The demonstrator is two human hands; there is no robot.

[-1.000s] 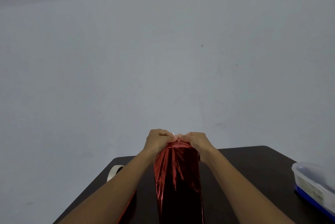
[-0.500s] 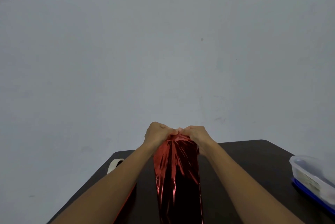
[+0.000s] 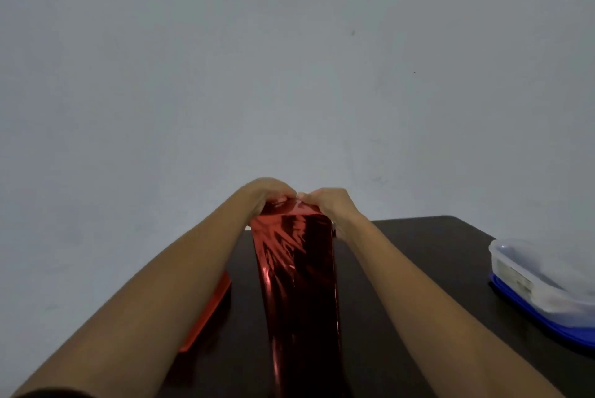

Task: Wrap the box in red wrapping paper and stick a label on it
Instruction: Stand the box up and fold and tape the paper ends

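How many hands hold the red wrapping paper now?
2. The left hand grips the far end of the red wrapping paper from the left; the right hand grips it from the right.

Your view was dim and flat: soft, even light fell on the grey wall (image 3: pixel 289 59), which darkened toward 12 o'clock. Glare streaked the red wrapping paper (image 3: pixel 296 269) at 6 o'clock, brightest near its top fold. The dark table (image 3: pixel 434 252) swallowed any shadows. The clear container (image 3: pixel 531 272) at 4 o'clock looked soft and slightly smeared.
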